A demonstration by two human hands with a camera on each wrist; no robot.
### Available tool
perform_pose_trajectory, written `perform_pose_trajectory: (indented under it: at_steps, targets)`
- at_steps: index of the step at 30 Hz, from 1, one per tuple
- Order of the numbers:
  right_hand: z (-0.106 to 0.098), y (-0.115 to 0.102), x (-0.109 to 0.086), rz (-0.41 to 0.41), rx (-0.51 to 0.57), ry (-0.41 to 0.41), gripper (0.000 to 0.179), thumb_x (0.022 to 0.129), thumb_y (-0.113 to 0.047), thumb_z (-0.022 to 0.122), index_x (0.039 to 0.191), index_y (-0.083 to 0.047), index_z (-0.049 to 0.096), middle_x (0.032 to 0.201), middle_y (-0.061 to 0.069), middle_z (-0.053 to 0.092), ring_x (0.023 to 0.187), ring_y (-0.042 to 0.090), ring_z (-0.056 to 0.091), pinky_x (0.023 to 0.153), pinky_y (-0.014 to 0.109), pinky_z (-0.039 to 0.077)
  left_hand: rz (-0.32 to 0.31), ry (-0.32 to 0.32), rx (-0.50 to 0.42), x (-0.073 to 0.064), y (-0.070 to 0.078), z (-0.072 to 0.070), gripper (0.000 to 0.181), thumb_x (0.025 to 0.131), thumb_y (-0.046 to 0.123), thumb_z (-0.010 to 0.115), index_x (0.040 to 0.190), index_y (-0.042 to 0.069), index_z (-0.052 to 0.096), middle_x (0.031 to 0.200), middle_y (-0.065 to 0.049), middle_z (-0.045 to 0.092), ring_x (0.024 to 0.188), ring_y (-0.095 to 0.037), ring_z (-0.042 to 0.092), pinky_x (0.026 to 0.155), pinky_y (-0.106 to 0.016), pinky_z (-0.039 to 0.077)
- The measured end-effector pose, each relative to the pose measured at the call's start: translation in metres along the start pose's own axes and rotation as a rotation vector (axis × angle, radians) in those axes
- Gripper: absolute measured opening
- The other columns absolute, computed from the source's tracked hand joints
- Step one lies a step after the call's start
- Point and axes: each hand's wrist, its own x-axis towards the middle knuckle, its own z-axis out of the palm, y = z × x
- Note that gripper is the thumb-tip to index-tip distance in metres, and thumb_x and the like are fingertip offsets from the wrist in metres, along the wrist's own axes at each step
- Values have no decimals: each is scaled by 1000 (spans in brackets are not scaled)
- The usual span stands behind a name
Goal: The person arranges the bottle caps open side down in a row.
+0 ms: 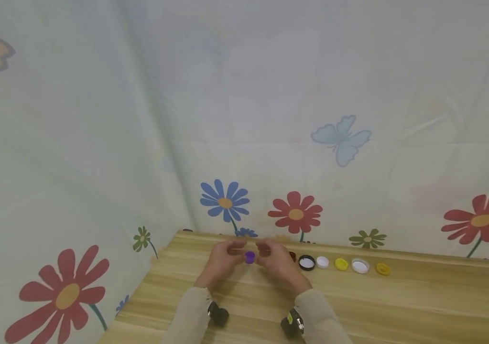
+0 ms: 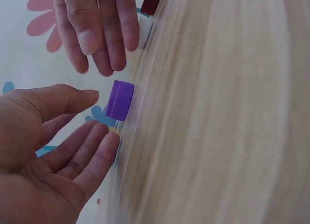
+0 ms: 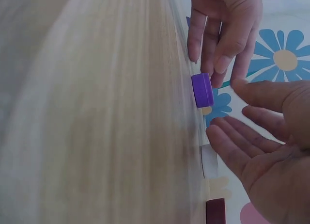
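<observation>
A small purple bottle cap point(image 1: 250, 257) sits on the wooden table point(image 1: 244, 296) between the two hands. My left hand point(image 1: 222, 260) is at its left, palm turned inward, fingers loosely bent and apart from the cap. From the other side my right hand point(image 1: 276, 260) faces it with fingers relaxed. In the left wrist view the purple cap point(image 2: 120, 100) shows from its side, close to the left fingertips. The right wrist view has the purple cap point(image 3: 202, 90) beyond the right thumb, and neither hand grips it.
Right of the right hand runs a row: a dark red cap point(image 1: 292, 257), a black-rimmed lid point(image 1: 306, 263), a white cap point(image 1: 322, 262), a yellow cap point(image 1: 341, 264), a clear-rimmed white lid point(image 1: 360, 266) and an amber cap point(image 1: 383, 269). A flowered curtain point(image 1: 244, 119) hangs behind the table.
</observation>
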Motion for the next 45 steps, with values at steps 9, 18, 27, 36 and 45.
perform_pose_trajectory:
  at_steps: [9, 18, 27, 36, 45]
  targets:
    - [5, 0, 1, 19, -83, -7, 42, 92, -1, 78, 131, 7, 65, 124, 23, 69, 116, 40, 66, 100, 55, 53, 8, -15, 26, -2, 0, 4, 39, 89, -10, 76, 127, -9, 69, 124, -25, 72, 110, -37, 71, 93, -44, 59]
    - [10, -4, 3, 5, -83, -37, 41, 92, 1, 78, 131, 7, 66, 124, 24, 70, 118, 40, 66, 102, 54, 52, 14, -21, 99, 1, -2, 2, 39, 87, -13, 75, 125, -7, 71, 118, -22, 74, 104, -33, 73, 92, -44, 59]
    - [9, -12, 3, 7, -111, -57, 38, 94, 0, 77, 130, 7, 67, 123, 23, 70, 116, 38, 66, 103, 54, 52, 24, -1, 162, 3, 2, 0, 37, 86, -14, 75, 121, -2, 74, 116, -17, 75, 103, -30, 72, 94, -47, 57]
    - [11, -5, -5, -9, -72, -71, 35, 93, 1, 78, 125, 8, 68, 120, 23, 71, 115, 40, 67, 102, 55, 52, 43, -19, 129, -1, -8, 5, 38, 83, -18, 74, 119, -4, 74, 113, -19, 76, 101, -31, 74, 92, -45, 59]
    - [5, -3, -7, -18, -25, -63, 34, 94, 4, 75, 127, 8, 68, 122, 24, 71, 113, 37, 68, 100, 53, 54, 27, -28, 104, -2, -5, 5, 35, 85, -8, 81, 118, 0, 76, 113, -15, 77, 100, -27, 73, 93, -43, 58]
